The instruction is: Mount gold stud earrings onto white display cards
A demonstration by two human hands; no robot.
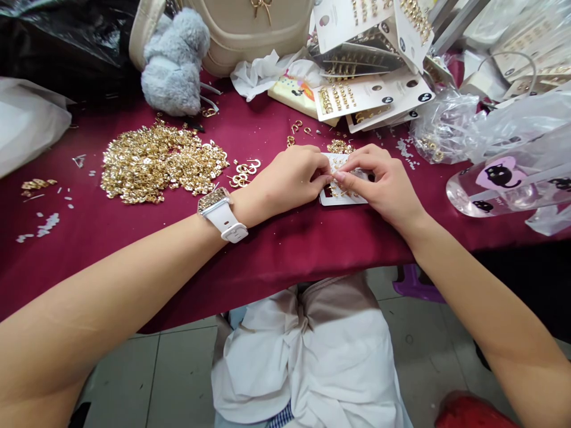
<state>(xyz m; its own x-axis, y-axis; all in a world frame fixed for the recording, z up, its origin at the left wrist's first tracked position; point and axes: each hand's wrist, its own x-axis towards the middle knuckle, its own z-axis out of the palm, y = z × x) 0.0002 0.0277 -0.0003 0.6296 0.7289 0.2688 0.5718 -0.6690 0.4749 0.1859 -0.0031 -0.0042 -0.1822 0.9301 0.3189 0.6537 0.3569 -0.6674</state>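
A small white card [343, 200] with gold pieces on it lies on the dark red cloth. My left hand [292, 178], with a white-strapped watch [223, 214] on its wrist, rests at the card's left side, its fingers pinched. My right hand [379, 181] reaches over the card's right part, thumb and index finger closed near the left fingertips. Whatever lies between the fingertips is too small to name. Small gold pieces [339, 147] sit just behind the card. Several hoop earrings [245, 172] lie left of my left hand.
A big heap of gold pieces [160, 160] spreads at the left. Behind it are a grey plush toy [175, 65] and a beige bag [254, 35]. Earring cards [352, 95] are piled at the back right. A clear bottle [499, 181] lies on the right.
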